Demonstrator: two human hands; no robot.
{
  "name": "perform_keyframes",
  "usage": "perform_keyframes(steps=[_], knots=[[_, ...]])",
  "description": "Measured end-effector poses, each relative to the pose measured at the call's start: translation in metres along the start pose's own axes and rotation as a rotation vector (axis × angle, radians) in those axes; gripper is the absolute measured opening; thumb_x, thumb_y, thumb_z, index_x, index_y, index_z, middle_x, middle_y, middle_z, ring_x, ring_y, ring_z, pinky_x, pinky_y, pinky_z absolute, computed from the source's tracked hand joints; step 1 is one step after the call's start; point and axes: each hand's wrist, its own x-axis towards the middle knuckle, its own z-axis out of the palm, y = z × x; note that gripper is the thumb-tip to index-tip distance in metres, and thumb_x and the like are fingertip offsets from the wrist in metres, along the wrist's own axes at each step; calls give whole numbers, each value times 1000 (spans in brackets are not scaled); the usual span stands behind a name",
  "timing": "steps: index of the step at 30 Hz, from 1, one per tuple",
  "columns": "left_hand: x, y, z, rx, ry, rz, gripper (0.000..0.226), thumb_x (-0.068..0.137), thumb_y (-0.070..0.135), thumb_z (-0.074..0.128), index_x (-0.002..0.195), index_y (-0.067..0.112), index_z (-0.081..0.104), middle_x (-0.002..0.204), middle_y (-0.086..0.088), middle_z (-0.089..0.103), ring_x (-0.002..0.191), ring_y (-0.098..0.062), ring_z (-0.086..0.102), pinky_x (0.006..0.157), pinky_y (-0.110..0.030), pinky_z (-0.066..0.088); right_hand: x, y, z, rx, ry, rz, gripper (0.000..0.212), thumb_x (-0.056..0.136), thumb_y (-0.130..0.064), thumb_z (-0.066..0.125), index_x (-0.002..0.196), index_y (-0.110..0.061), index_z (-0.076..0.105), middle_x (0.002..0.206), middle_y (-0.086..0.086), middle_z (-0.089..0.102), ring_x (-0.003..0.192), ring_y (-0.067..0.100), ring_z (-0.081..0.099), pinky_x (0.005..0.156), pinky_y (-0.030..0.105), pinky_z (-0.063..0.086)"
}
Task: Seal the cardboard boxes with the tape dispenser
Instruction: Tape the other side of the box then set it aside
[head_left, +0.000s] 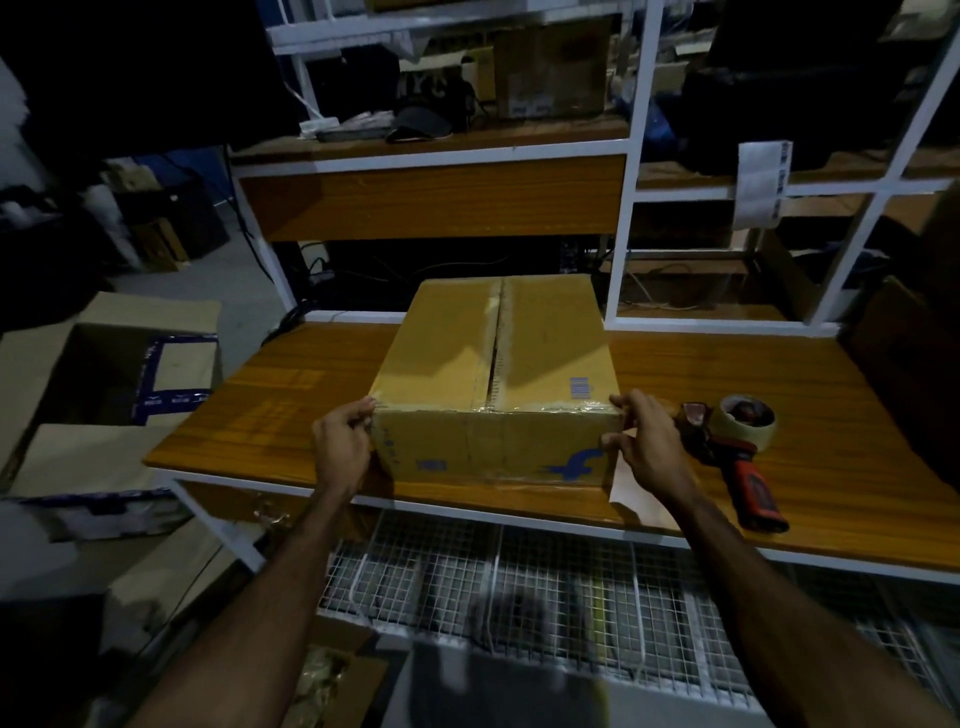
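Note:
A brown cardboard box (493, 364) with a blue logo on its front stands on the wooden table (291, 395). Its top flaps are shut and clear tape runs along the centre seam. My left hand (340, 447) grips the box's near left corner, fingers curled over the top edge. At the near right corner my right hand (647, 441) holds the box in the same way. A tape dispenser (735, 447) with a red and black handle and a roll of clear tape lies on the table just right of my right hand, untouched.
An open cardboard box (104, 374) sits on the floor at left. White-framed shelves (639, 156) with boxes and clutter rise behind the table. A wire-mesh rack (519, 587) lies under the table's near edge.

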Motion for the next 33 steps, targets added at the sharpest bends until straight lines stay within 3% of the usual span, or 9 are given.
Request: perform_keyframes(steps=[3,6,10,14,17,20,25,28,33], knots=[[-12,19,-4,366,-111,186,26,98,1,60,120,8,72,118,-9,73,106,-21,65,91,-38,59,6,-8,-7,-86,-99,2,55,90,-8,78,135,-18,50,140,4,48,113,18,55,85,33,55],[-21,43,6,686,-205,400,29,100,25,65,126,13,69,135,-6,68,129,-25,54,114,-43,43,4,-13,-5,-97,-165,30,60,91,-7,75,141,-20,44,146,7,34,118,26,54,89,41,62],[-32,78,36,573,-409,588,50,102,34,63,147,16,54,152,-4,56,144,-24,46,123,-42,25,-7,-25,0,-207,-73,97,65,90,-10,77,148,-17,48,149,13,34,121,32,55,89,37,59],[-28,99,63,439,-536,616,53,107,42,51,151,14,50,157,-5,51,146,-21,44,126,-44,26,-10,-62,5,-370,54,-83,38,86,-10,81,122,-16,73,150,11,52,122,34,59,96,44,54],[-9,106,75,367,-615,589,48,111,39,41,152,16,51,159,-3,49,148,-18,42,126,-43,29,5,-96,19,-330,-39,-279,28,98,-17,66,124,-23,75,144,0,62,120,25,63,95,40,53],[20,104,86,338,-709,571,48,112,33,36,157,20,45,164,2,40,153,-14,33,128,-38,22,26,-122,43,-274,-172,-343,35,103,-20,54,132,-29,72,143,-5,65,118,21,66,94,37,54],[87,90,120,390,-874,643,50,114,29,31,163,17,31,171,0,24,158,-17,20,129,-47,13,48,-130,76,-367,-57,-164,40,92,-33,38,108,-29,75,101,-1,76,88,27,69,74,41,57],[130,89,152,504,-903,712,54,115,31,26,166,15,21,174,-2,15,160,-22,14,129,-49,12,70,-133,86,-428,-38,-77,29,91,-36,43,93,-25,70,83,0,73,77,29,67,63,36,53],[196,93,210,613,-894,737,56,115,34,21,166,11,13,175,-6,8,161,-24,9,127,-49,13,99,-141,101,-450,-80,13,26,98,-43,51,104,-27,70,89,4,74,83,34,69,62,34,39]])
